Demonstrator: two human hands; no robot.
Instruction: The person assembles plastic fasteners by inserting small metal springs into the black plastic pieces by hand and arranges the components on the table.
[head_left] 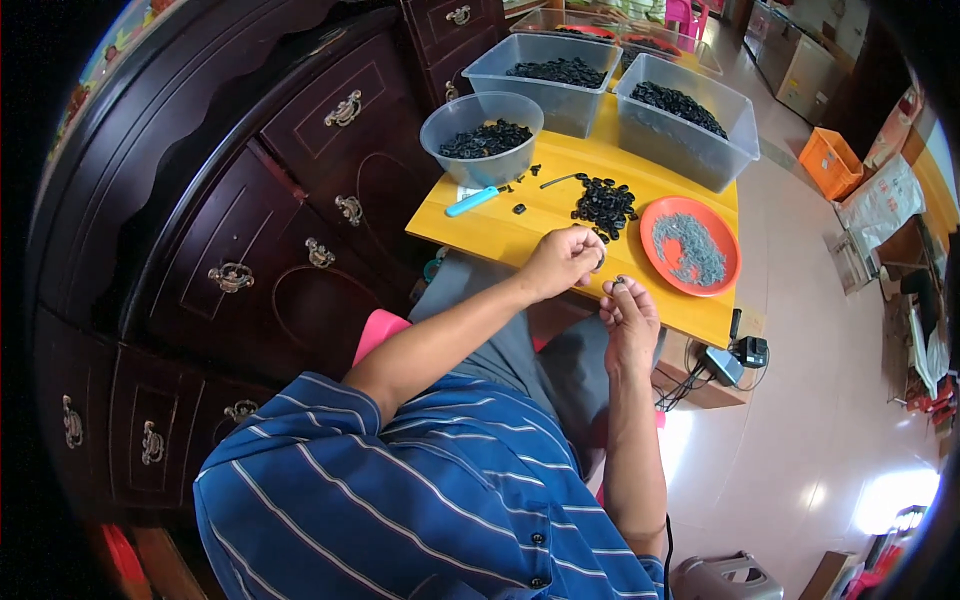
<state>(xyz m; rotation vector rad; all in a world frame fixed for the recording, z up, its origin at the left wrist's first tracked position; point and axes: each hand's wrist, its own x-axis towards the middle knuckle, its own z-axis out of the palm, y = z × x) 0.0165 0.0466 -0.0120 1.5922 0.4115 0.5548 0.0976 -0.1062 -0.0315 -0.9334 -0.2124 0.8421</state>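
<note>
Both my hands are raised over the near edge of a yellow table (500, 235). My left hand (562, 265) is closed in a pinch, and something small between its fingertips is too hard to make out. A short way to its right, my right hand (632, 325) pinches a small dark piece (619, 282) between thumb and forefinger. Beyond my hands lies a loose pile of small black oval parts (604, 205). An orange-red plate (733, 262) of thin, translucent grey pieces (700, 262) stands right of that pile.
A round clear tub (440, 158) and two rectangular clear bins (580, 122) (735, 160) hold more black parts. A turquoise-handled tool (472, 201) lies at left. Dark wooden drawers (300, 130) flank the table. An orange crate (830, 163) sits on the floor at right.
</note>
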